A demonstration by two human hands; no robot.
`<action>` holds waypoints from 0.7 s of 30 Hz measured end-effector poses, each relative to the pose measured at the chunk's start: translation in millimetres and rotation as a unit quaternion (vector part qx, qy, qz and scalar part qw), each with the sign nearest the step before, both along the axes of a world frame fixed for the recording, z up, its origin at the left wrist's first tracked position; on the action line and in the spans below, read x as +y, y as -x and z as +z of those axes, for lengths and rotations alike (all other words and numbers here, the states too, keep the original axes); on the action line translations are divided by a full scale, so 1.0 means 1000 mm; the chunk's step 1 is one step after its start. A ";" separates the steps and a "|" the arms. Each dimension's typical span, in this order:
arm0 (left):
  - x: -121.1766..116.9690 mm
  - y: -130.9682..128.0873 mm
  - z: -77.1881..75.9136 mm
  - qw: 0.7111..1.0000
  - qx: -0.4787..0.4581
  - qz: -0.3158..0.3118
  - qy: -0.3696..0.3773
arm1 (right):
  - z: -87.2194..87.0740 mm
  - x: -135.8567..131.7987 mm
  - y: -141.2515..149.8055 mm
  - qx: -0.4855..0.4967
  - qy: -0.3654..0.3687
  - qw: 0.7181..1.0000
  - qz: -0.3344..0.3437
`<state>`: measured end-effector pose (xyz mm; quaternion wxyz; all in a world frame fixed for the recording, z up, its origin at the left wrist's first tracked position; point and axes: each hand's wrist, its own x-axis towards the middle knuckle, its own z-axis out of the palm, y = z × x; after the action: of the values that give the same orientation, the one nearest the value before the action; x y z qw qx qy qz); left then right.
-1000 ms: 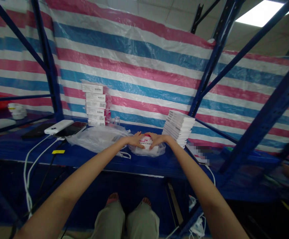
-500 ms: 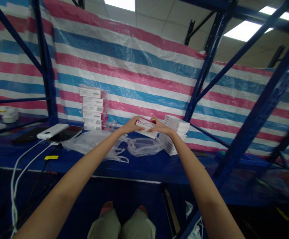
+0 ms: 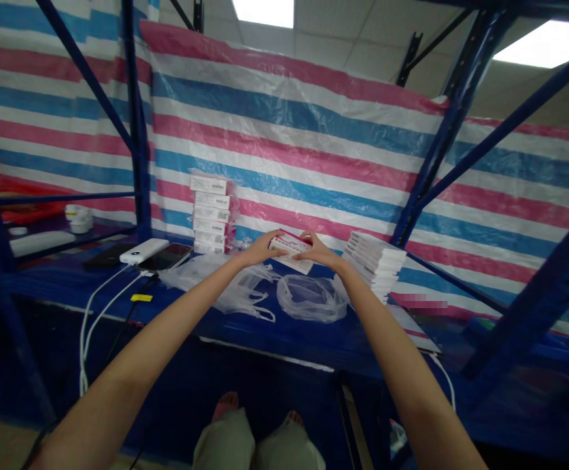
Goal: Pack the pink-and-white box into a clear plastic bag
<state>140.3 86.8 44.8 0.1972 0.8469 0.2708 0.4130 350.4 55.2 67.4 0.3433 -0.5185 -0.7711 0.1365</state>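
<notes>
Rectangular box (image 3: 290, 252) (flat-faced) between hands (image 3: 260, 249) (image 3: 322, 252)

Free above the hands (image 3: 260, 249) — left box stack (image 3: 211, 215), right box stack (image 3: 377, 264) flank (striped sheet (image 3: 284, 140) behind).

I hold a rectangular white-and-pink box (image 3: 292, 254), tilted, between my left hand (image 3: 259, 250) and right hand (image 3: 322, 252), its white side toward me.

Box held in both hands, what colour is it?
The box is white and pinkish-red, best seen in the head view.
</notes>
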 end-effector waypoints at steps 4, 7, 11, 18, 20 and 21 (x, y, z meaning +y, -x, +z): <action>0.011 0.020 -0.010 1.000 0.006 0.007 0.007 | -0.007 0.017 0.014 -0.003 -0.007 1.000 -0.002; 0.026 0.023 -0.019 0.999 0.032 -0.004 0.011 | -0.009 0.028 0.015 -0.043 -0.013 0.999 0.001; 0.048 0.006 -0.033 0.995 0.095 0.017 0.020 | -0.010 0.045 0.005 -0.096 0.009 0.995 0.006; 0.074 -0.044 -0.060 0.988 0.135 0.053 0.060 | -0.035 0.077 -0.023 -0.116 0.028 0.992 -0.043; 0.080 -0.054 -0.067 0.983 0.160 0.048 0.072 | -0.047 0.079 -0.028 -0.127 0.025 0.990 -0.052; 0.083 -0.058 -0.070 0.981 0.172 0.046 0.078 | -0.053 0.079 -0.029 -0.132 0.019 0.990 -0.054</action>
<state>197.9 170.0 -25.5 0.1940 0.8741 0.3706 0.2470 379.7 134.3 14.6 0.2355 -0.5790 -0.7781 0.0625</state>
